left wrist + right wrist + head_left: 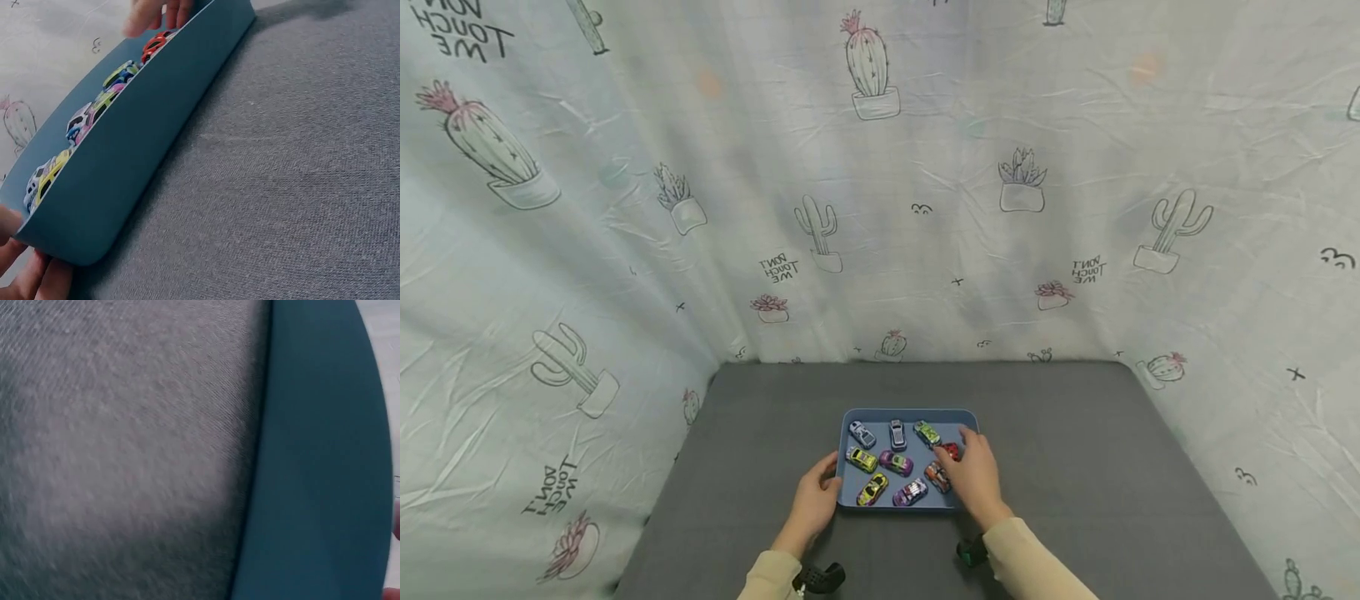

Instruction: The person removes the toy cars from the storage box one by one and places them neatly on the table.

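— What's the left hand [814, 500] doing?
— Gripping the left end of the tray [878, 421], thumb at the rim, fingers low against the outside of the corner
— And the right hand [977, 479]?
— Over the tray's right side, thumb and fingers apart around the red car [951, 451]. Whether they grip it, I cannot tell
— So where is that car?
— In the tray, by its right end, partly covered by the hand. The orange car [937, 477] lies just nearer the person, the green car [927, 432] just to the far left
— What else is in there?
— Along the far side, the grey car [897, 435] and the white car [862, 434]. Then a purple-green car [896, 462] about the middle, and a purple-white car [910, 492] by the near wall
— And beneath?
— The grey table [760, 433], with a cactus-print curtain [925, 250] behind
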`<act>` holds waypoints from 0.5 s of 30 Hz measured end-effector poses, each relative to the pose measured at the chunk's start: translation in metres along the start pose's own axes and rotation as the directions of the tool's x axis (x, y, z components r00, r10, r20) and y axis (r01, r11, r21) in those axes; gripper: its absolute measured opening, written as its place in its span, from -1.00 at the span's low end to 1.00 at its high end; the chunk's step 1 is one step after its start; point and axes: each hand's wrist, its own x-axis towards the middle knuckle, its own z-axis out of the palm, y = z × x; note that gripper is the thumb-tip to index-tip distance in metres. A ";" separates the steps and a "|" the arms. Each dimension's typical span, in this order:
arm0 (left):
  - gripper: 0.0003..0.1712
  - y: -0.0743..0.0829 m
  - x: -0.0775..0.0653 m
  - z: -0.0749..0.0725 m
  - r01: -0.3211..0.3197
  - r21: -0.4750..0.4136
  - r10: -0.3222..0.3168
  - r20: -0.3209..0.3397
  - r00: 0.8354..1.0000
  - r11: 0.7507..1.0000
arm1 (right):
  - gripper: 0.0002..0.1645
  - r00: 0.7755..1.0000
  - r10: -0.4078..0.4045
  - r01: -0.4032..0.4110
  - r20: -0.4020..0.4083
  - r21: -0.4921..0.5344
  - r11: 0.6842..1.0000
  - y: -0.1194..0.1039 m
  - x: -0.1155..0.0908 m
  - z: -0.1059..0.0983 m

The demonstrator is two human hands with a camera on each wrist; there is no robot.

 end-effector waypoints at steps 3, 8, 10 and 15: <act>-0.48 0.000 -0.001 -0.001 0.027 -0.038 -0.026 0.024 0.999 0.999 | -0.29 1.000 -0.010 0.010 -0.004 -0.019 1.000 0.001 -0.001 0.004; -0.48 -0.001 -0.002 -0.003 0.068 -0.074 -0.065 0.051 0.997 0.995 | -0.43 0.999 -0.043 0.043 -0.009 -0.013 0.999 0.006 -0.001 0.012; -0.48 -0.002 -0.002 -0.004 0.073 -0.073 -0.069 0.052 0.996 0.995 | -0.47 0.998 -0.057 0.057 -0.017 -0.004 0.998 0.008 -0.001 0.014; -0.48 -0.004 -0.001 -0.003 0.071 -0.078 -0.066 0.060 0.996 0.994 | -0.55 0.998 -0.061 0.061 -0.018 -0.029 0.998 0.008 -0.001 0.014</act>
